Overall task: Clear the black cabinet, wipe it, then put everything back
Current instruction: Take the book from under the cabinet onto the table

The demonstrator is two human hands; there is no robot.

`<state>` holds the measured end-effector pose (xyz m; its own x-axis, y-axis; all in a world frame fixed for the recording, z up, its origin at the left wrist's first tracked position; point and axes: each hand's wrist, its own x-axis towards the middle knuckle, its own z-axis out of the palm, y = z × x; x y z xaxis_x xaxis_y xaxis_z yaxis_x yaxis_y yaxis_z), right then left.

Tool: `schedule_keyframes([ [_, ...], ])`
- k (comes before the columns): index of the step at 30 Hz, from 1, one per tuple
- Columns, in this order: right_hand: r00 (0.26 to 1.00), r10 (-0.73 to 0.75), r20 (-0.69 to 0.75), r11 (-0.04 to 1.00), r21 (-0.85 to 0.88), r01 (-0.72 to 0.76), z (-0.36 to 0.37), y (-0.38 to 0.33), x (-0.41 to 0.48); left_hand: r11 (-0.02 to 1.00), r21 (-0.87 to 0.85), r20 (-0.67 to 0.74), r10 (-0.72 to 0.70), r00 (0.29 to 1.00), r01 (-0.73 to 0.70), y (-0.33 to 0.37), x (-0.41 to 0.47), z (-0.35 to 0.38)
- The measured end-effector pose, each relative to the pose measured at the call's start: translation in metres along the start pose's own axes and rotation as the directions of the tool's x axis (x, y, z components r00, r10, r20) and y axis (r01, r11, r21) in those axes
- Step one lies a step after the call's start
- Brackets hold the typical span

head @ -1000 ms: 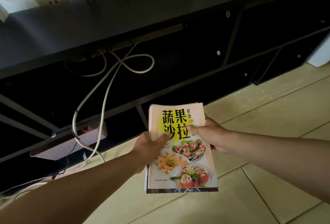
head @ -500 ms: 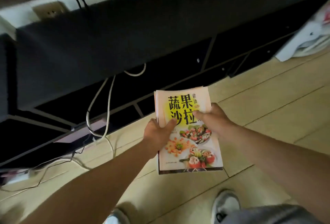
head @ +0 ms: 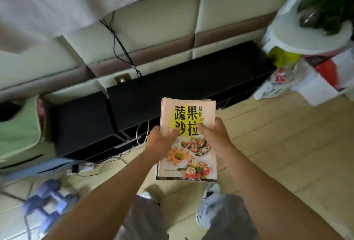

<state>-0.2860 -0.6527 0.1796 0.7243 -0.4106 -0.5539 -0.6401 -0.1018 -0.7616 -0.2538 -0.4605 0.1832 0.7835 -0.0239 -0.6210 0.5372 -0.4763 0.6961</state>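
Holding the cookbook stack [head: 191, 163] over the floor [head: 287, 144], just in front of the black cabinet [head: 191, 79] | left grip [head: 160, 143] and right grip [head: 215, 134] each pinch a side edge, thumbs on the cover, prob so the pile doesn't fan out | guess: carrying it off before wiping

Black cabinet [head: 172, 90], dumbbells [head: 49, 201] on floor [head: 287, 144]

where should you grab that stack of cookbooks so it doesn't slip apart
Take the stack of cookbooks by its two long side edges, one hand from each side, as the left hand and right hand do: thumbs on the top cover. It is several thin books held flat, so clamping top against bottom likely keeps them together.
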Motion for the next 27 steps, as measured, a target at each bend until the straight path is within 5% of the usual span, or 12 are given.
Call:
schedule_keyframes([
  [10, 0.970, -0.203, 0.132, 0.977, -0.036, 0.209, 0.046, -0.165, -0.133, 0.989, -0.143, -0.151, 0.021, 0.988, -0.043, 0.064, -0.126, -0.168],
  [20, 0.848, -0.359, 0.390, 0.897, -0.107, 0.429, 0.124, -0.216, -0.217, 0.950, -0.302, -0.462, -0.073, 0.884, -0.080, 0.019, -0.222, -0.251],
  [27, 0.773, -0.430, 0.468, 0.834, -0.123, 0.538, 0.176, -0.236, -0.286, 0.930, -0.347, -0.540, -0.094, 0.836, -0.120, -0.024, -0.267, -0.310],
])
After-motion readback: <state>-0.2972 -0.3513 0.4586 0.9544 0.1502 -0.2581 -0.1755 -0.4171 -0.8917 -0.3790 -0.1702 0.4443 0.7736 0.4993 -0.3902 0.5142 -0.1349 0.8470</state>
